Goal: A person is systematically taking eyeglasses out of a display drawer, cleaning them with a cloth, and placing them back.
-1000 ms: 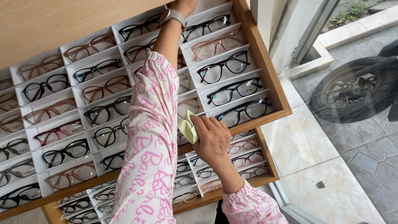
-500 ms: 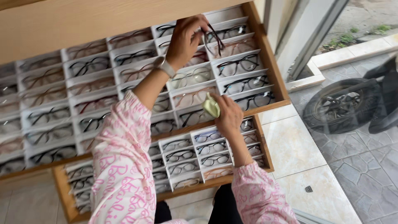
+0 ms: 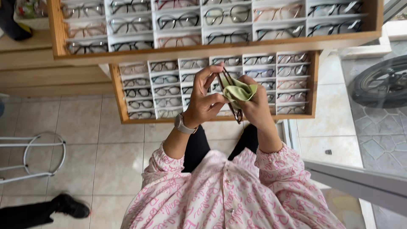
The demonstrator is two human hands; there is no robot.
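My left hand [image 3: 204,101] grips a pair of dark brown-framed glasses [image 3: 232,108] by the frame, held upright in front of me. My right hand [image 3: 254,106] presses a pale green cloth [image 3: 237,90] against the lens. Both hands are close together above the lower wooden drawer [image 3: 116,93] of eyewear. A grey watch [image 3: 181,124] sits on my left wrist. My sleeves are pink and white patterned.
Two open wooden drawers hold several rows of glasses in white compartments; the upper drawer [image 3: 212,46] overhangs the lower. A white metal stool [image 3: 34,157] stands at left. Another person's black shoe [image 3: 70,205] is bottom left. A motorbike wheel [image 3: 379,82] is outside, right.
My left hand lifted a pair of glasses out of the upper drawer and brought it down to my right hand, which now holds the cloth on it. The view tilted down.
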